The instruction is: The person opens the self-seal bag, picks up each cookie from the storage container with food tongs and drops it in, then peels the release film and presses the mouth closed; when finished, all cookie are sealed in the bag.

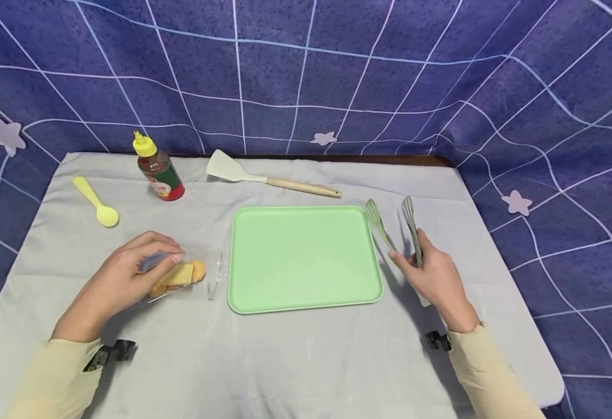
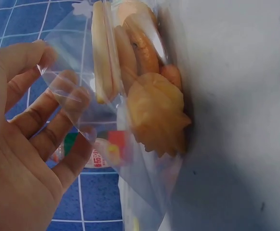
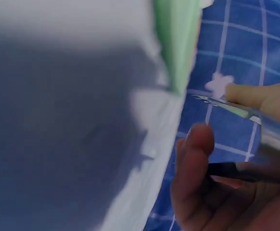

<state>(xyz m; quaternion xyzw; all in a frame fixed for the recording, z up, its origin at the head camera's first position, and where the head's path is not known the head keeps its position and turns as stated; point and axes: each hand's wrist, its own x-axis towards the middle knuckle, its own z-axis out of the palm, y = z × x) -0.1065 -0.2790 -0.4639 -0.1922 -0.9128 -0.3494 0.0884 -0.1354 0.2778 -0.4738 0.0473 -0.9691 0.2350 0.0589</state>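
Note:
On the left side of the table, my left hand [image 1: 120,276] pinches the edge of a clear plastic bag [image 2: 152,192]. Inside the bag are bread-like food pieces [image 1: 182,274]; in the left wrist view a scalloped golden piece [image 2: 156,110], a pale slice [image 2: 102,53] and a browned sausage-like piece [image 2: 144,48] show through the plastic. My right hand [image 1: 437,279] grips metal tongs [image 1: 413,230] to the right of a light green tray [image 1: 306,259]. The tongs' slotted ends are spread apart, with nothing between them, just beyond the tray's right edge.
Behind the tray lies a white spatula [image 1: 301,186] with a wooden handle. A sauce bottle [image 1: 162,177] with a yellow cap stands at the back left, beside a yellow spoon [image 1: 96,201]. A blue gridded curtain [image 1: 285,75] hangs behind the cloth-covered table [image 1: 285,361].

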